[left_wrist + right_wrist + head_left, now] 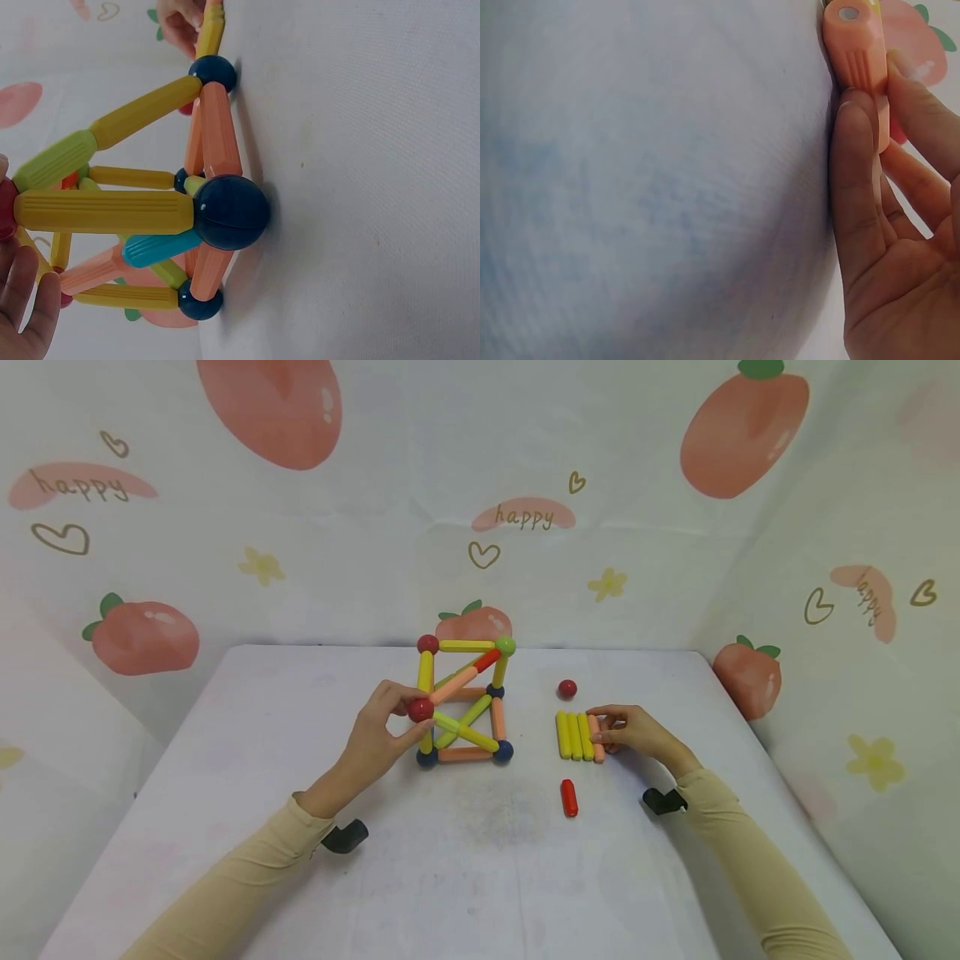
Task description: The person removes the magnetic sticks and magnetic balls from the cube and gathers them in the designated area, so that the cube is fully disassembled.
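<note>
A box-like frame of ball-and-rod magnetic pieces stands mid-table, its lower corners dark blue balls (503,751). My left hand (375,727) holds the red ball (422,710) at the near upper-left corner between thumb and fingers. A yellow rod (105,211) runs from that ball down to a blue ball (231,213) in the left wrist view. To the right, my right hand (637,732) pinches a salmon rod (855,46) at the right end of a row, beside several yellow rods (575,736).
A loose red ball (567,689) lies behind the row of rods, and a short red rod (569,798) lies in front of it. A green ball (506,647) tops the frame's far right corner. The printed backdrop (360,577) rises behind the white table (480,877).
</note>
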Available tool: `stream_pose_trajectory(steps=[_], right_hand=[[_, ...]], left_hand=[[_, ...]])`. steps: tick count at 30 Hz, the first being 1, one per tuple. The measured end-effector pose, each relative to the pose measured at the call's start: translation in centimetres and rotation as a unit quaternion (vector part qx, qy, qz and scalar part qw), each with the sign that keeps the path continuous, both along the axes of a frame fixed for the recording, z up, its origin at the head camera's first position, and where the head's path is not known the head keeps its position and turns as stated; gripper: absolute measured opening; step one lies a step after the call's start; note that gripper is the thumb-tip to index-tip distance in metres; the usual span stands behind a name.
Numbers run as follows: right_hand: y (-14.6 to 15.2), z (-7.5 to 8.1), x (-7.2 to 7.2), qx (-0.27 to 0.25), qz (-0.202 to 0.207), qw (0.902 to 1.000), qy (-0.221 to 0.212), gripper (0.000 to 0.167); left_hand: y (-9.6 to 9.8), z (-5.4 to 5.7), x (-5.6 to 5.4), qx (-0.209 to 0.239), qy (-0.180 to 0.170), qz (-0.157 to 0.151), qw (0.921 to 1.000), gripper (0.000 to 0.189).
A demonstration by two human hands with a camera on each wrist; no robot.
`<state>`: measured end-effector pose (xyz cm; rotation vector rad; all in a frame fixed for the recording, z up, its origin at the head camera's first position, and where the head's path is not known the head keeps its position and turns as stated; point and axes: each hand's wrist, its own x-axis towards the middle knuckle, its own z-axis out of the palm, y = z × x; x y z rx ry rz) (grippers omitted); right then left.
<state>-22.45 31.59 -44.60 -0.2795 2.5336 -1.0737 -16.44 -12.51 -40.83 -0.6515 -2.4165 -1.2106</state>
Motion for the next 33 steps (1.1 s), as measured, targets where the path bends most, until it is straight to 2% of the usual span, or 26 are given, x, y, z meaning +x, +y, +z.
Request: stream_pose_trajectory(steps=[22,28,33], right_hand=[[0.7,0.3,0.1,-0.026,-0.002,0.9996,-0.013,0.062],[0.0,1.5,0.0,-0.033,-0.033,0.9986,0.028,0.052],[-3.1,3.1,0.0,-0.070,-0.038,0.9954,0.053,0.050]], left_hand=[[0.0,0.0,0.0,-0.001,-0.001,0.000,1.0000,0.039],[0.0,0.0,0.0,0.002,-0.005,-0.004,1.0000,0.039],[0.0,0.0,0.0,-0.001,-0.008,0.000,1.0000,0.039]])
